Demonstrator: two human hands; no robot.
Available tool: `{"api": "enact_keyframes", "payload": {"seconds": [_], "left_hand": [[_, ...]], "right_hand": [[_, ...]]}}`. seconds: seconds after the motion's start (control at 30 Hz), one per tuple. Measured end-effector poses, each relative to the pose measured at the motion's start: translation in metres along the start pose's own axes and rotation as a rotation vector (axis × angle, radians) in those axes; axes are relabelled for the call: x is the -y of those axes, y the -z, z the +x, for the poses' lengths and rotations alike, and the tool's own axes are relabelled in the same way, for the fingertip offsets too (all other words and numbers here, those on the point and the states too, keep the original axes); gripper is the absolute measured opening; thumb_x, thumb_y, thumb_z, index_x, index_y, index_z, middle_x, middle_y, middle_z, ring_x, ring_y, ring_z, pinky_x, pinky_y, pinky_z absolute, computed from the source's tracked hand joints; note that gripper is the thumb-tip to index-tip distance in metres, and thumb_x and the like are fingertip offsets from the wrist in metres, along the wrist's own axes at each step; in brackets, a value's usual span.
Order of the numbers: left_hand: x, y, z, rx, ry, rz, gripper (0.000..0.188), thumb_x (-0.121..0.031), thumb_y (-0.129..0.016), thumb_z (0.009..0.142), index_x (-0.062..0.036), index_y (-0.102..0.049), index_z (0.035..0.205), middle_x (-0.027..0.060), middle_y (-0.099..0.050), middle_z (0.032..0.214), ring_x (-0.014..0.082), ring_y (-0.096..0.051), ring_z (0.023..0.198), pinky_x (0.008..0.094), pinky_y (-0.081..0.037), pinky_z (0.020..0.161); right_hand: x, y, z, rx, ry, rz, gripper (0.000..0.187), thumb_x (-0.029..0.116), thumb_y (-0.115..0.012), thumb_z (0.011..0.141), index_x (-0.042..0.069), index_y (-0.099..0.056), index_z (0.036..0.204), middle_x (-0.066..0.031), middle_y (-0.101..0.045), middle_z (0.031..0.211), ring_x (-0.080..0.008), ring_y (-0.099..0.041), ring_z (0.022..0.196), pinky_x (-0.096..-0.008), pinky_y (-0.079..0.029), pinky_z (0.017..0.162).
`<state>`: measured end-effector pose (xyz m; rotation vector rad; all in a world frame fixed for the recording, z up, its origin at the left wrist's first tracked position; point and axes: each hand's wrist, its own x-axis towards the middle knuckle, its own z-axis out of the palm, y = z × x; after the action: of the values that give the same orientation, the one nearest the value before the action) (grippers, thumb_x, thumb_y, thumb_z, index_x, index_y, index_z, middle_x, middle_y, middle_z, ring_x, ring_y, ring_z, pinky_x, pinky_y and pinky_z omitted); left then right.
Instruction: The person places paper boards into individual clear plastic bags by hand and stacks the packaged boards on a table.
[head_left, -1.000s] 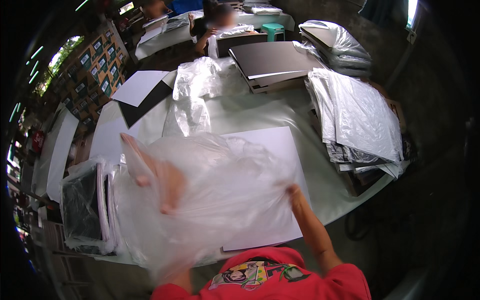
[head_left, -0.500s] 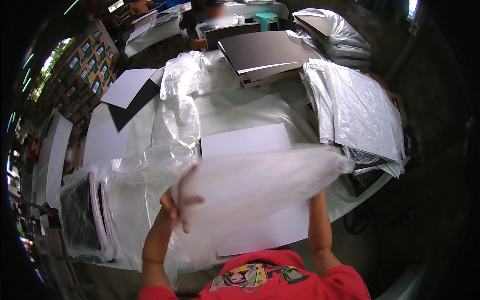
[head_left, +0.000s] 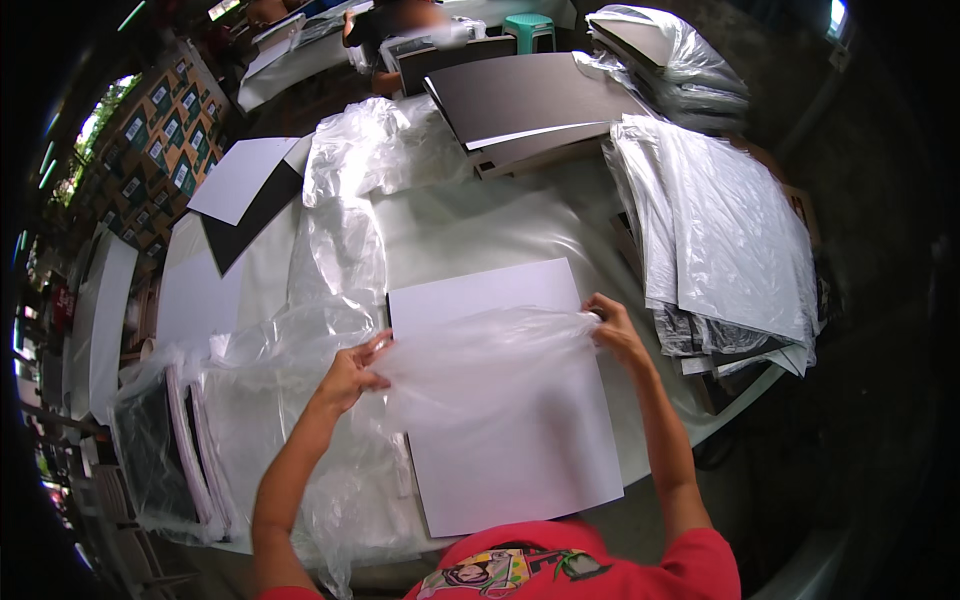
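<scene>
In front of me a large white board [head_left: 510, 470] lies on the covered table, its near edge by my red shirt. A clear plastic bag [head_left: 480, 355] is stretched across its middle, blurred by motion. My left hand [head_left: 355, 372] pinches the bag's left end, beside the board's left edge. At the board's right edge my right hand [head_left: 612, 328] grips the bag's other end, with its fingers closed. Most of the bag hangs over the board between my hands.
Clear plastic bags [head_left: 340, 250] lie in a heap to the left. Plastic-wrapped boards [head_left: 735, 240] are stacked on the right. Dark boards [head_left: 530, 100] are piled at the back, and a white sheet [head_left: 245, 180] lies at the far left. Behind are a green stool [head_left: 528, 28] and a person [head_left: 400, 25].
The bag has come down from a billowing sweep and is drawn narrower across the board. My right hand, hidden behind the plastic before, now shows; my left fingers have closed from spread.
</scene>
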<state>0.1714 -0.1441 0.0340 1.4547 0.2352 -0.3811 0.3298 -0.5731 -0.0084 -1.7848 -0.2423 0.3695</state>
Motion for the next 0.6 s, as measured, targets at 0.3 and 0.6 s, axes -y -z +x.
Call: {"api": "enact_keyframes", "payload": {"seconds": [0.3, 0.6], "left_hand": [[0.085, 0.016, 0.097, -0.693, -0.297, 0.929, 0.069, 0.017, -0.046, 0.064, -0.0110, -0.048, 0.127, 0.0122, -0.050, 0.127, 0.0280, -0.053, 0.111, 0.0346, -0.048, 0.088], [0.077, 0.024, 0.111, -0.735, -0.396, 0.887, 0.065, 0.013, -0.049, 0.068, -0.0065, -0.042, 0.129, 0.0167, -0.045, 0.129, 0.0320, -0.052, 0.108, 0.0362, -0.047, 0.088]], "right_hand": [[-0.045, -0.030, 0.128, -0.158, -0.033, -0.901, 0.076, -0.004, -0.055, 0.067, 0.023, -0.037, 0.135, -0.0245, -0.060, 0.096, -0.0391, -0.059, 0.087, -0.0468, -0.047, 0.078], [-0.023, -0.044, 0.098, -0.115, 0.138, -1.280, 0.070, -0.003, -0.055, 0.072, -0.002, -0.026, 0.136, -0.0183, -0.061, 0.080, -0.0333, -0.062, 0.069, -0.0429, -0.049, 0.060]]}}
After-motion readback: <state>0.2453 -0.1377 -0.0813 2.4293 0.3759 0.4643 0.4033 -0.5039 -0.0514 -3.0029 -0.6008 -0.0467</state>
